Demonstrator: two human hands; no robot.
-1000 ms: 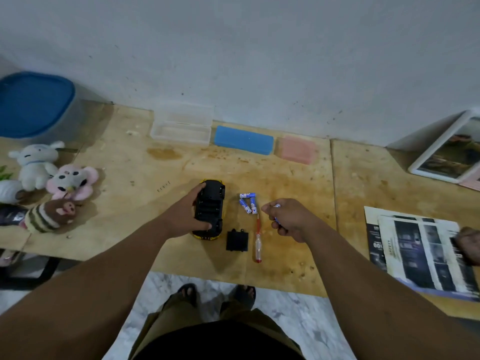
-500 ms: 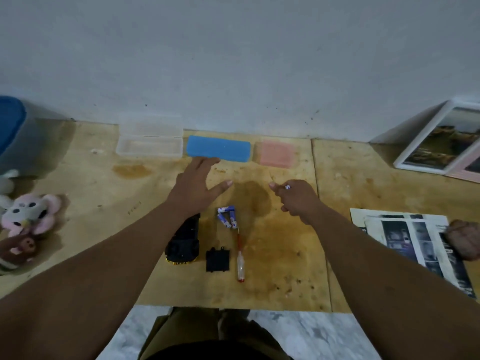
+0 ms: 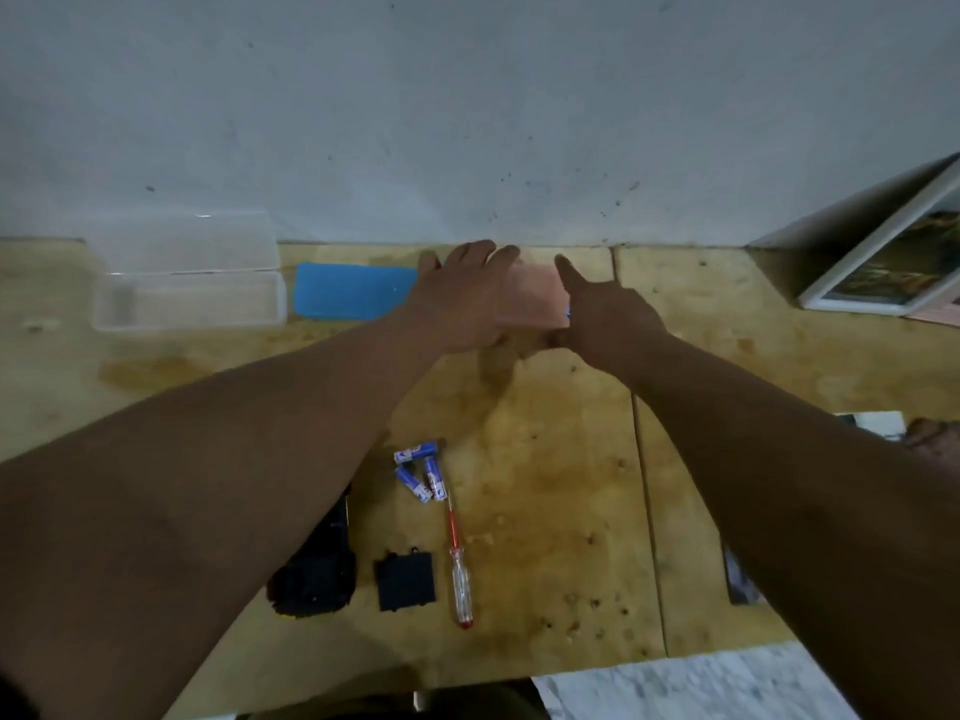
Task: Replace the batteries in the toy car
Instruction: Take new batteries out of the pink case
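While both arms reach toward the far edge of the wooden table, the left hand lies over the left side of a pink box set against the wall, its fingers spread and extended, gripping nothing that can be seen. The right hand is at the right side of the same box, forefinger pointing outward and the remaining fingers curled inward; a small blue-and-white item shows at the thumb side (it cannot be told what it is), so whether the curled fingers clamp it cannot be confirmed.

The toy car, black, rests on the near part of the table, largely hidden under the left forearm, untouched by either hand. Just to its right lies a black battery cover, loose and flat. Right of the cover lies a screwdriver with a red shaft and clear handle, handle toward the person. At its tip end, three blue-and-white batteries lie in a small cluster, touching or nearly touching one another.

Along the wall, left of the pink box, sit a blue box and a clear plastic container. A white-framed picture leans against the wall at far right. Printed paper is partly visible beyond the right forearm. The table surface is stained and speckled.
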